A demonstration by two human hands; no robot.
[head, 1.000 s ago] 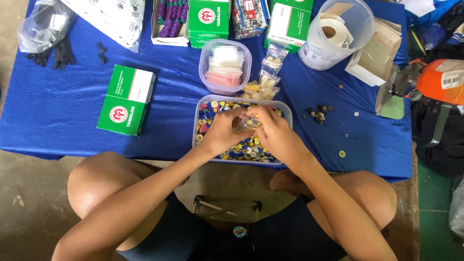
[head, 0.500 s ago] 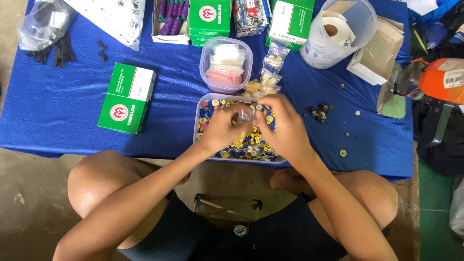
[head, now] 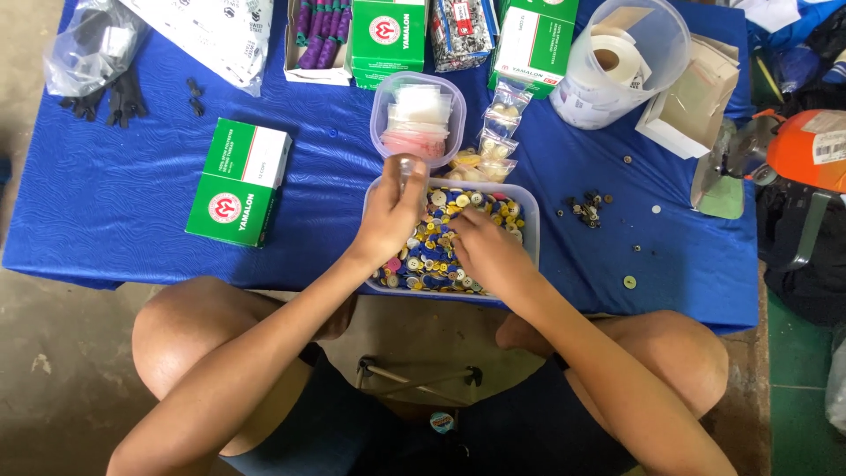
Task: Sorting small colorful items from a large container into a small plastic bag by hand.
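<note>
Left hand (head: pixel 390 216) pinched a small clear bag (head: pixel 411 169) above the button tray (head: pixel 529 231); right hand (head: pixel 487 249), fingers curled, dug among the buttons (head: pixel 432 256). The tray sat on a blue cloth (head: pixel 123 203) beside a green box (head: pixel 238 182), over concrete floor (head: pixel 53 379).

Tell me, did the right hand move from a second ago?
Yes. The right hand dropped from up by the left hand, toward the near edge of the button tray, into the buttons.

Blue-clothed table (head: pixel 123 220) carries a button tray (head: pixel 529 229), green boxes (head: pixel 238 182) (several), loose buttons (head: pixel 585 210).
</note>
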